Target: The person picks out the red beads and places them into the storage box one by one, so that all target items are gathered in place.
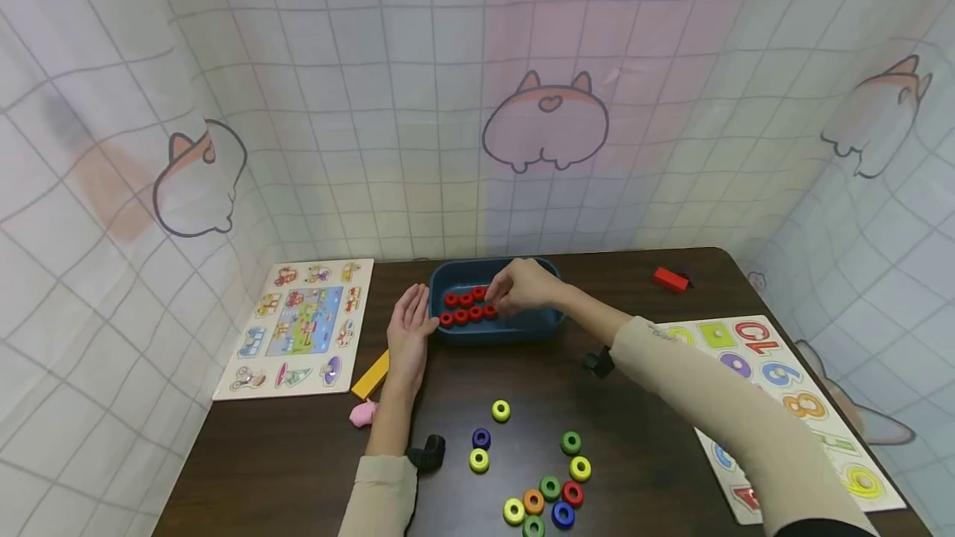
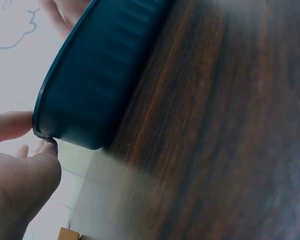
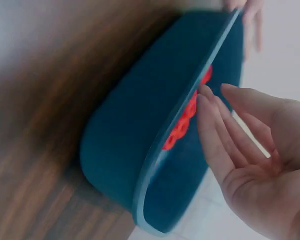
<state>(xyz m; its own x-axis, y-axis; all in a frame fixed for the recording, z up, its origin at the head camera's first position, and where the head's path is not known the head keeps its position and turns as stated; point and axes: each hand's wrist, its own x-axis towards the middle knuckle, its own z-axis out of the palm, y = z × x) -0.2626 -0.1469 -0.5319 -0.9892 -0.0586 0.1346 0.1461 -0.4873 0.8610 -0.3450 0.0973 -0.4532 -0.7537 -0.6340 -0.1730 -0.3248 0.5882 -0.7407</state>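
Observation:
A dark blue tray [image 1: 533, 326] stands at the back of the table, with several red rings [image 1: 461, 316] in two rows along its left part. My left hand [image 1: 407, 326] lies along the tray's left end, its fingers mostly straight; in the left wrist view, thumb and fingertips touch the rim. Inside the tray, my right hand [image 1: 520, 287] has its fingertips at the right end of the red rows. From the right wrist, a gap shows between the thumb and fingers [image 3: 210, 132], with no ring visible in it.
Loose rings in yellow, blue, green, orange and red [image 1: 572, 493] lie scattered in front. A picture puzzle board [image 1: 358, 280], yellow block [image 1: 370, 375] and pink piece [image 1: 363, 413] are at left. A number board [image 1: 753, 429] lies at right under the right arm; a red block [image 1: 671, 279] sits behind it.

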